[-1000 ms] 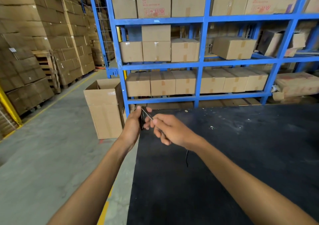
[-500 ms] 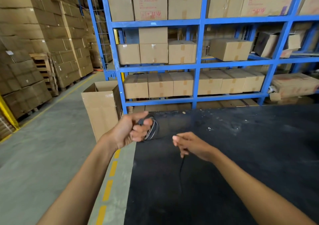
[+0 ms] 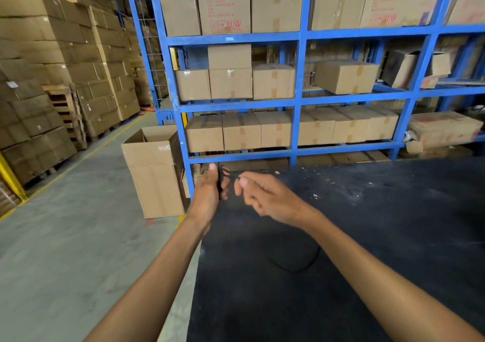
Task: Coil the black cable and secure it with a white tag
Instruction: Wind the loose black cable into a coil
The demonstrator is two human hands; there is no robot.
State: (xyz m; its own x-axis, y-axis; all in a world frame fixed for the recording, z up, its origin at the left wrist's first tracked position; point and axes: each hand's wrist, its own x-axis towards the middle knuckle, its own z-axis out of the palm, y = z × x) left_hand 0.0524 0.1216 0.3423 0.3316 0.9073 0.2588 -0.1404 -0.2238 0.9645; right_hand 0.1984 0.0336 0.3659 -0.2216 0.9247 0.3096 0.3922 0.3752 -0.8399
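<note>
A person's left hand [image 3: 210,193] gripped a small coil of thin black cable [image 3: 220,181] above the near edge of a dark surface [image 3: 367,236], while the right hand [image 3: 265,197], fingers curled, appeared to pinch the strand just beside it. The loose tail trailed across the surface. Light and limp, the cable looked best held at the gathered loops. No white tag was visible.

The thin black cable [image 3: 220,181] is gathered into a small, narrow coil seen edge-on and upright, gripped in the left hand [image 3: 207,197] above the table's [image 3: 393,236] near-left corner, while a loose length curves across the table below the right forearm.
</note>
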